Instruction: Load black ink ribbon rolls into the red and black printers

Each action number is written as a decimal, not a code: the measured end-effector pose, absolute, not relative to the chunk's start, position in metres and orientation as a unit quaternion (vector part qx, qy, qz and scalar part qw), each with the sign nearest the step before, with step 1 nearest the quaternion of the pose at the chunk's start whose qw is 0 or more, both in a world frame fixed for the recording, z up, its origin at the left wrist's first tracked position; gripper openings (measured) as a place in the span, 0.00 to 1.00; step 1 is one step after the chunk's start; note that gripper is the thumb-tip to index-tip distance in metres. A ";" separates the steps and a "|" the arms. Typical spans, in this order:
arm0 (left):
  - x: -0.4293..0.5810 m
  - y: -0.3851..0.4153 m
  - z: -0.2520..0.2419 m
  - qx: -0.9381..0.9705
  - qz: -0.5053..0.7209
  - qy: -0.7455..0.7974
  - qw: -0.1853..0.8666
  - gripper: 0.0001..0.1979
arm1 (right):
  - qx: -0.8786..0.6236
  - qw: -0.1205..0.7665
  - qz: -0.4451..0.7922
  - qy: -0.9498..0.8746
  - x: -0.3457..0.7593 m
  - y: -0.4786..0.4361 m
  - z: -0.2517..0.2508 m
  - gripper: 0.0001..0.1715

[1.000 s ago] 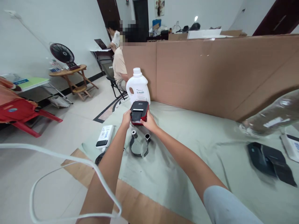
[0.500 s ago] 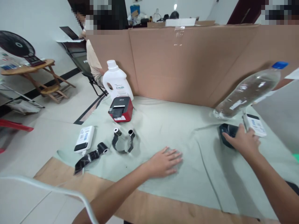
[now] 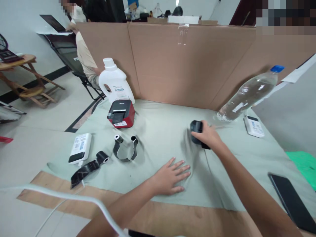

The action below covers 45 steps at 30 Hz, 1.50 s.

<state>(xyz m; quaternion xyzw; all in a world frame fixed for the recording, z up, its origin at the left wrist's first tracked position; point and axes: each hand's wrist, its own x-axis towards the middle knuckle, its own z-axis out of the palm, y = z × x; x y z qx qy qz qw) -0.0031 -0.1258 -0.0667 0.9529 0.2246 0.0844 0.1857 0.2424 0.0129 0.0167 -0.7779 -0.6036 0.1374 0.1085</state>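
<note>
My right hand [image 3: 206, 137] grips a small black device [image 3: 196, 128] and holds it just above the pale green cloth [image 3: 160, 131], mid-table. My left hand [image 3: 170, 176] lies flat on the cloth near the front edge, fingers spread, holding nothing. A red and black label printer [image 3: 121, 114] stands at the far left in front of a white jug [image 3: 115, 82]. Nearer me lie a curled black ribbon on two spools [image 3: 125, 148], another black ribbon roll [image 3: 89, 166] and a white power bank [image 3: 80, 148].
A cardboard wall [image 3: 187, 62] closes the back. A clear plastic bottle with a blue cap [image 3: 249, 93] leans at the right, by a white device [image 3: 254, 126]. A dark phone [image 3: 291, 200] lies front right. A seated person [image 3: 85, 59] is beyond the wall at left.
My right hand closed on the black device at the right and carried it left toward the table's middle. My left hand stayed flat on the cloth. The view shifted slightly.
</note>
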 end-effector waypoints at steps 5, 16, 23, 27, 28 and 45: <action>-0.003 -0.125 -0.073 0.950 0.094 0.222 0.197 0.36 | -0.756 0.061 0.157 -0.632 0.137 0.012 0.006 0.46; -0.017 -0.093 -0.054 0.675 0.365 0.431 0.475 0.17 | -0.681 0.232 0.207 -0.663 0.200 0.002 -0.027 0.45; -0.008 0.017 -0.049 0.440 0.366 0.589 0.571 0.04 | -0.621 0.314 0.196 -0.691 0.223 -0.012 -0.077 0.32; -0.001 0.038 -0.053 0.449 0.344 0.567 0.599 0.02 | -0.615 0.307 0.148 -0.711 0.215 -0.018 -0.083 0.34; 0.000 0.038 -0.054 0.448 0.339 0.566 0.603 0.02 | -0.616 0.303 0.138 -0.714 0.215 -0.018 -0.084 0.34; 0.009 0.042 -0.060 0.433 0.349 0.619 0.555 0.12 | -0.633 0.273 0.126 -0.713 0.214 -0.015 -0.094 0.33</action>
